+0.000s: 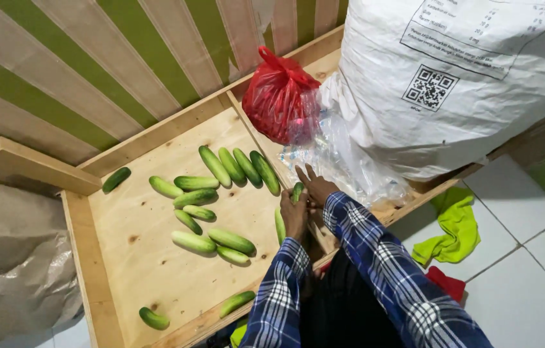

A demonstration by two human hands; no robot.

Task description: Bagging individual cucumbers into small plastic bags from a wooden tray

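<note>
While both hands sit at the divider rail [266, 154] of the plywood tray [131, 258], the risk is mostly about the one cucumber [297, 191] right at them. It stands on the rail btwn the left hand [295, 216] and the right hand [316, 188], touching or nearly touching both. Left hand's grip looks curled in beside it; can't tell whether the fingers are actually closed on it or just resting there. Right hand's fingers are spread apart and flat, holding nothing that shows.

What could go wrong, as I judge it:
- Cucumber is perched on a narrow edge w/ no firm hold visible. A nudge could tip it off into the clear plastic bags [343, 167] on the right side, where it'd be hard to spot.
- Another cucumber [279, 225] lies just beside the left wrist, near the tray's front lip. A sleeve [279, 296] dragging back could sweep it over the lip & onto the tiled floor [530, 258].
- Two more [237, 301] [154, 318] lie close to that same front lip; same hazard.
- The big white sack [466, 84] bulges over the right compartment, w/ the red bag [279, 96] beside it. Any pushing on the plastic under it may shift things.

The rest of the loose cucumbers [211, 241] lie well apart on the tray floor and look safe.
</note>
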